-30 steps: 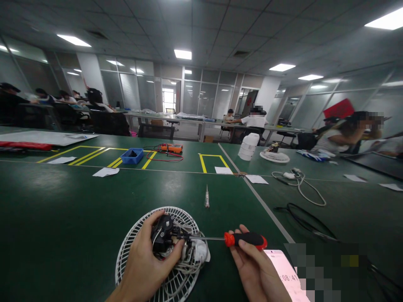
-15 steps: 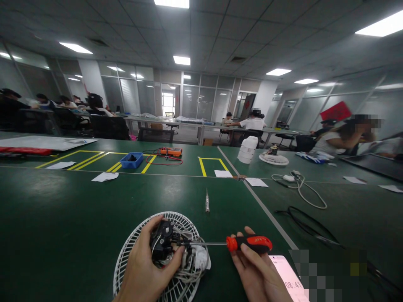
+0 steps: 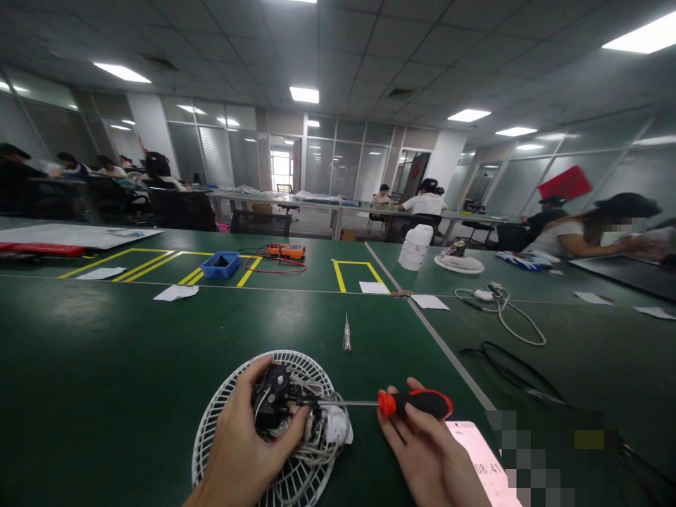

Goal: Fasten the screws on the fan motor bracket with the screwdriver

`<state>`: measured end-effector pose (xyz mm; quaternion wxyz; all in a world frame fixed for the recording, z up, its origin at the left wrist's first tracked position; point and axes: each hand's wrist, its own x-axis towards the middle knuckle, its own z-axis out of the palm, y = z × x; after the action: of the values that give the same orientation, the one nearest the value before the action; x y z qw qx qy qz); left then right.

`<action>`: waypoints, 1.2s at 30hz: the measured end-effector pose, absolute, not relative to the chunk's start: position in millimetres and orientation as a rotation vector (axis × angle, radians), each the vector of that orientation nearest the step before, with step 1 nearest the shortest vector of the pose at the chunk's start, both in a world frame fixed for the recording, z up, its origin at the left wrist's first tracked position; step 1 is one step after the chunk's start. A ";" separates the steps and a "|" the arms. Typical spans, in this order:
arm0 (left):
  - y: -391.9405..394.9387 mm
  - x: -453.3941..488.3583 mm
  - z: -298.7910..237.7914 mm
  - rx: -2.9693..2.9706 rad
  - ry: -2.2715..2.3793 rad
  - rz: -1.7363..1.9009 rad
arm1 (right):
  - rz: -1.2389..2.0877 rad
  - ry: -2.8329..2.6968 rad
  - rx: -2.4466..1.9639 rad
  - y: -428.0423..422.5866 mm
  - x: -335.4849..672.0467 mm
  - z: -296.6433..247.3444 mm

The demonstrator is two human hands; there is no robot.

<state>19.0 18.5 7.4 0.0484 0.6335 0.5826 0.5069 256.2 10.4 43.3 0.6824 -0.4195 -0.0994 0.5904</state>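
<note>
My left hand (image 3: 251, 429) grips a black fan motor (image 3: 274, 394), thumb on its near right side and fingers round the left. The motor sits among bundled whitish wires (image 3: 317, 451) on a round white fan grille (image 3: 211, 436). In my right hand (image 3: 422, 443) lies a screwdriver (image 3: 425, 403) with a red and black handle, held between thumb and fingers. Its shaft points left and its tip meets the motor's right side; the exact contact is hidden. Under the right wrist, a lit phone (image 3: 483, 461) shows a clock. A small clear-handled screwdriver (image 3: 347, 334) lies beyond the grille.
Farther back are a blue bin (image 3: 220, 265), an orange multimeter (image 3: 286, 251) with red leads, a white container (image 3: 415, 248) and another fan grille (image 3: 459, 263). A pale cord (image 3: 520, 324) and a black cable (image 3: 520, 377) lie at right. People sit at other tables.
The screwdriver handle has turned in my right hand, its printed side no longer showing. My left hand stays on the motor. The view has shifted slightly.
</note>
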 end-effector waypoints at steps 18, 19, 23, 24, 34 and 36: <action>17.6 20.8 9.2 1.896 1.783 1.513 | 1.275 -0.274 -1.007 9.9 257.2 37.0; 18.0 20.2 8.3 1.895 1.787 1.510 | 1.269 -0.276 -1.017 10.1 256.8 37.0; 18.6 18.9 6.2 1.920 1.788 1.505 | 1.274 -0.214 -1.010 10.8 256.6 37.9; 18.6 18.7 5.9 1.930 1.784 1.506 | 1.276 -0.201 -1.001 11.0 256.6 38.2; 19.5 17.7 4.3 1.957 1.789 1.511 | 1.251 -0.202 -1.086 13.3 254.9 36.8; 19.4 17.7 4.5 1.965 1.787 1.509 | 1.251 -0.184 -1.055 12.3 256.1 36.4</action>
<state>17.7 19.4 4.5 0.0434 0.6428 0.5844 0.4934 256.1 12.3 36.4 0.6800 -0.4697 -0.0817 0.5571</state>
